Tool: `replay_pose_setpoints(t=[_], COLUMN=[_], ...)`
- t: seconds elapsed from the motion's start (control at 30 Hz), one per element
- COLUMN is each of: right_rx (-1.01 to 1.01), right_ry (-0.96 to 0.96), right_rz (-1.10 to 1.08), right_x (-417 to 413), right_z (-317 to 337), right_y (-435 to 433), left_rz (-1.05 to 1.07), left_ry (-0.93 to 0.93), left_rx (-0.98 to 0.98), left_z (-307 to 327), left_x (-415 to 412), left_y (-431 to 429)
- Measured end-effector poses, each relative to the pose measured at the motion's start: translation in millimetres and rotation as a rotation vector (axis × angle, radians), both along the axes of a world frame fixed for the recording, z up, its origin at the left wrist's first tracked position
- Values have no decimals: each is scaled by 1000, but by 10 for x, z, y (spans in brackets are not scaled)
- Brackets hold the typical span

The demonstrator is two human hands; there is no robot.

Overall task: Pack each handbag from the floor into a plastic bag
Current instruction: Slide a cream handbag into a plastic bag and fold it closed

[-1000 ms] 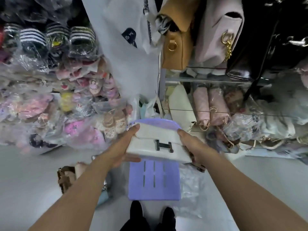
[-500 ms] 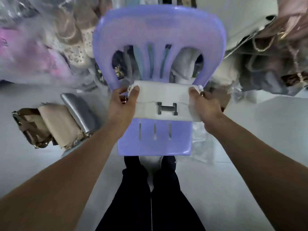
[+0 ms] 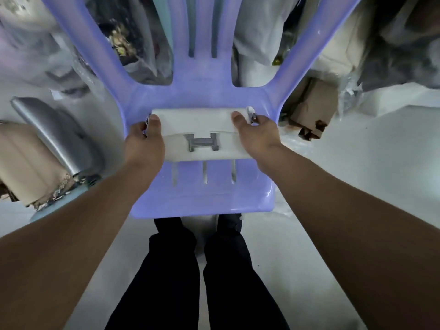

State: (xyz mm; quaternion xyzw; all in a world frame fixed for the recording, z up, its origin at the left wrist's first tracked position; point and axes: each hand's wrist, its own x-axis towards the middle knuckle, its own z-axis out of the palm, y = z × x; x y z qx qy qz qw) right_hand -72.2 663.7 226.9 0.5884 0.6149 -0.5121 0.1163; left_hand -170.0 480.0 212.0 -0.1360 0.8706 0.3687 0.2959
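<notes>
White handbag (image 3: 202,122), grey metal clasp (image 3: 202,142) shaped like an H. Lilac chair (image 3: 202,196), plain, pale slots in seat. Pale grey floor (image 3: 357,163); at its left edge silver bag (image 3: 54,134), beige bag (image 3: 26,160). Black trousers (image 3: 166,270). Brown box (image 3: 314,106).

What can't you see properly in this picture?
Head view:
- White handbag ends: covered by the left hand and right hand.
- Purple chair top: cut off by the upper edge.
- Beige bag: partly cut off by the left edge.
- Goods behind the chair: blurred, wrapped in plastic.
</notes>
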Motion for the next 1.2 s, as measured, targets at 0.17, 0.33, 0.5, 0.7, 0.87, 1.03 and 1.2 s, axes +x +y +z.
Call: replay_pose_setpoints(t=[0.17,0.33,0.5,0.7,0.87,1.03,1.2], right_rx=[14,277,320,195,66,49,113], right_ry=[61,51,-105,-164,-166,-201,-340], right_rz=[-45,-82,-304,-320,-133,109,314], right_x=[235,1028,2065,2811,2915,2800,2723], right_z=[137,265,-20,-749,-1693,-2635,-3200], right_y=[33,231,415,477,455,301,108], left_rz=[-417,-746,-855,-895,-735,-681,-637], left_ry=[222,627,253,-30,-237,-276,-263], left_rx=[-183,265,515,376,56,-60,-98], left_z=[197,527,450,-190,-1231,-2038,-2444], left_x=[-22,648,1824,2822,3017,3070,3084], left_y=[128,801,1386,1463,1434,1262,1177])
